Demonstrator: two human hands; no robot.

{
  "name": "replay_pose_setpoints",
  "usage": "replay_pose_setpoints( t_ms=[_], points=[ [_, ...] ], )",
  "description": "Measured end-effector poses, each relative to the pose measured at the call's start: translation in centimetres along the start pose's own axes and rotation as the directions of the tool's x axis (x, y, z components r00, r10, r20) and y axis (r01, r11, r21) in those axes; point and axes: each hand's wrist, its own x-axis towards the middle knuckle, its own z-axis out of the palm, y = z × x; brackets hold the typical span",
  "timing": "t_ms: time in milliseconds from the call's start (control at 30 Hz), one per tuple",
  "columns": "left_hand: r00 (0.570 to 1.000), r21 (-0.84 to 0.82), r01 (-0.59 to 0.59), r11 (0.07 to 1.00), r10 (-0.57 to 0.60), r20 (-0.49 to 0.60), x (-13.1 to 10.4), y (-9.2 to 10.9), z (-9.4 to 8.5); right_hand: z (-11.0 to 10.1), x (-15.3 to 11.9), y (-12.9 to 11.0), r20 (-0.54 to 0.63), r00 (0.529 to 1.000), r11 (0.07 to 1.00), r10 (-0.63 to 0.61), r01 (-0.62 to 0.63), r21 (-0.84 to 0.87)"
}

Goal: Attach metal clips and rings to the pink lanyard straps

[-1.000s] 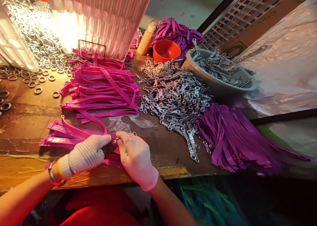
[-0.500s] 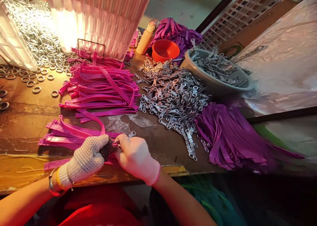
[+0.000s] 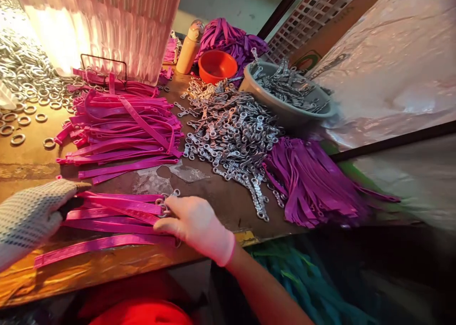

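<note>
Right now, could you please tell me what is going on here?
A person's gloved right hand is at the ringed ends of some pink straps; the gloved left hand is by their other ends. Whether either grip is closed is unclear. Beyond lies a bigger pink pile, with metal links heaped beside it.

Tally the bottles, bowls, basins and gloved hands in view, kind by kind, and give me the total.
Bottle: 1
Red bowl: 1
Grey basin: 1
Gloved hands: 2, the left hand and the right hand
Total: 5
</note>
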Motion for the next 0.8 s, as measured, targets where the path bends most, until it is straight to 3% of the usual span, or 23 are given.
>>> replay_pose_setpoints(
  t_ms=[33, 100, 167, 200, 233, 300, 367, 433, 533, 633, 700, 800],
  points=[
    [1.0, 0.057, -0.022, 0.998, 0.022, 0.0, -0.2, 0.0, 0.0, -0.7, 0.3, 1.3, -0.015, 1.0, 0.998, 0.023, -0.022, 0.059],
    [0.999, 0.095, 0.023, 0.995, -0.026, 0.027, -1.0, 0.8, 1.1, -1.6, 1.6, 4.5, -0.158, 0.978, 0.989, 0.136, -0.125, 0.076],
    [0.973, -0.054, 0.208, 0.977, -0.201, 0.111, -1.7, 2.2, 3.1, -1.8, 3.4, 8.2, -0.351, 0.892, 0.942, 0.285, -0.329, -0.071],
    [0.938, -0.211, 0.328, 0.921, -0.29, 0.19, -1.9, 2.9, 4.1, -1.5, 4.4, 9.8, -0.388, 0.864, 0.893, 0.321, -0.412, -0.18],
    [0.895, -0.367, 0.43, 0.825, -0.338, 0.29, -2.0, 3.5, 5.0, -1.2, 5.3, 11.2, -0.377, 0.866, 0.851, 0.328, -0.445, -0.28],
    [0.824, -0.593, 0.562, 0.577, -0.325, 0.465, -1.7, 4.4, 6.3, -0.3, 6.7, 13.2, -0.34, 0.881, 0.787, 0.33, -0.456, -0.416],
    [0.768, -0.664, 0.637, 0.392, -0.255, 0.587, -1.3, 4.6, 6.8, 0.4, 7.3, 14.1, -0.316, 0.889, 0.768, 0.332, -0.449, -0.456],
    [0.747, -0.671, 0.661, 0.336, -0.214, 0.629, -1.2, 4.3, 6.9, 0.7, 7.1, 14.4, -0.318, 0.886, 0.786, 0.338, -0.451, -0.422],
    [0.805, -0.661, 0.586, 0.468, -0.242, 0.542, -1.7, 3.2, 7.0, 0.8, 6.3, 13.9, -0.392, 0.867, 0.87, 0.306, -0.422, -0.255],
    [0.845, -0.571, 0.52, 0.635, -0.284, 0.454, -2.4, 2.4, 7.3, 0.7, 4.9, 11.3, -0.483, 0.844, 0.967, 0.235, -0.253, 0.028],
    [0.887, -0.519, 0.443, 0.731, -0.273, 0.373, -2.7, 2.3, 7.6, 0.7, 3.8, 8.0, -0.432, 0.882, 0.969, 0.189, -0.095, 0.23],
    [0.949, -0.452, 0.289, 0.844, -0.19, 0.251, -2.9, 2.7, 8.2, 0.9, 2.2, 2.1, -0.316, 0.944, 0.9, 0.101, 0.049, 0.434]
  ],
)
